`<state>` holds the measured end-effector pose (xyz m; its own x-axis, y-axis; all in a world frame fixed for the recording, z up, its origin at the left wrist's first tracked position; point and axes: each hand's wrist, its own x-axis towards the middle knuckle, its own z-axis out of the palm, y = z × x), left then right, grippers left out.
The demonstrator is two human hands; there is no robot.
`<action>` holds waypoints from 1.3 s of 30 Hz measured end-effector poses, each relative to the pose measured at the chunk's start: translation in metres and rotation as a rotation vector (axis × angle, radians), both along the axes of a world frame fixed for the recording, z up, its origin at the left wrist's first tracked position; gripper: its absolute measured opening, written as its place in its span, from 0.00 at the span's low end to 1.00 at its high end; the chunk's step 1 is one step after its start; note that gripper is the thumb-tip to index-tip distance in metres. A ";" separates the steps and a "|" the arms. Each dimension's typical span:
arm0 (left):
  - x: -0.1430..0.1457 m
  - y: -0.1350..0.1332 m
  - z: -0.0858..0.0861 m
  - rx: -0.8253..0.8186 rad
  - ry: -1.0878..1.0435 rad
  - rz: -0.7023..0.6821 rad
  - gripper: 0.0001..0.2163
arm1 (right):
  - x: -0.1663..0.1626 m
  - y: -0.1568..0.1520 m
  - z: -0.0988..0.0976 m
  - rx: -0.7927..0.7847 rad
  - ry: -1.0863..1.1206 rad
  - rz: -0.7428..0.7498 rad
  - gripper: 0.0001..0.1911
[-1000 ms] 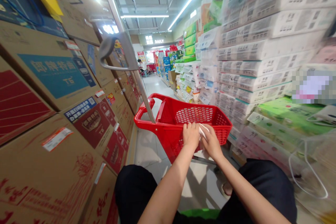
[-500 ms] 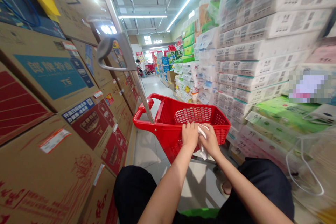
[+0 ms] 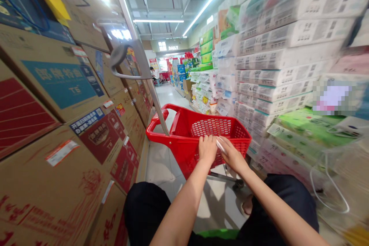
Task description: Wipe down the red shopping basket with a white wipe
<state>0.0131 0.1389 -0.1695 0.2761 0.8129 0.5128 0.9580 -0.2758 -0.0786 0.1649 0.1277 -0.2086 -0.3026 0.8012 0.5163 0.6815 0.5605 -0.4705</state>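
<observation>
A red plastic shopping basket (image 3: 184, 132) on wheels stands on the aisle floor in front of me, with its metal pull handle (image 3: 127, 59) raised to the left. My left hand (image 3: 208, 149) rests with curled fingers on the basket's near rim. My right hand (image 3: 232, 155) is beside it, fingers closed round a small white piece of paper or cloth (image 3: 221, 145) at the same rim. The two hands touch each other. My knees in black trousers show below.
Stacked cardboard cartons (image 3: 63, 123) wall the left side. Piled packs of tissue and paper goods (image 3: 288, 69) fill the right side. The tiled aisle (image 3: 167, 96) runs ahead to more displays, where a person sits far off.
The view has shifted a little. The white piece hung lower from my right hand half a second ago; now less of it shows. Both hands stay at the basket rim.
</observation>
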 end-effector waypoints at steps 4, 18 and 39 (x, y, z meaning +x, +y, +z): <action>0.001 -0.001 -0.001 -0.001 -0.004 -0.007 0.10 | 0.003 -0.005 0.009 0.000 -0.066 -0.012 0.41; -0.043 -0.005 0.015 0.057 0.059 -0.011 0.13 | 0.021 -0.007 0.014 -0.041 -0.209 -0.274 0.37; -0.037 -0.002 0.010 0.016 -0.009 0.060 0.13 | -0.052 -0.029 0.029 -0.036 -0.193 -0.178 0.39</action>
<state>-0.0236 0.1373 -0.1590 0.2225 0.8193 0.5284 0.9734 -0.2167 -0.0739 0.1130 0.0990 -0.1793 -0.2451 0.8675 0.4328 0.8471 0.4088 -0.3396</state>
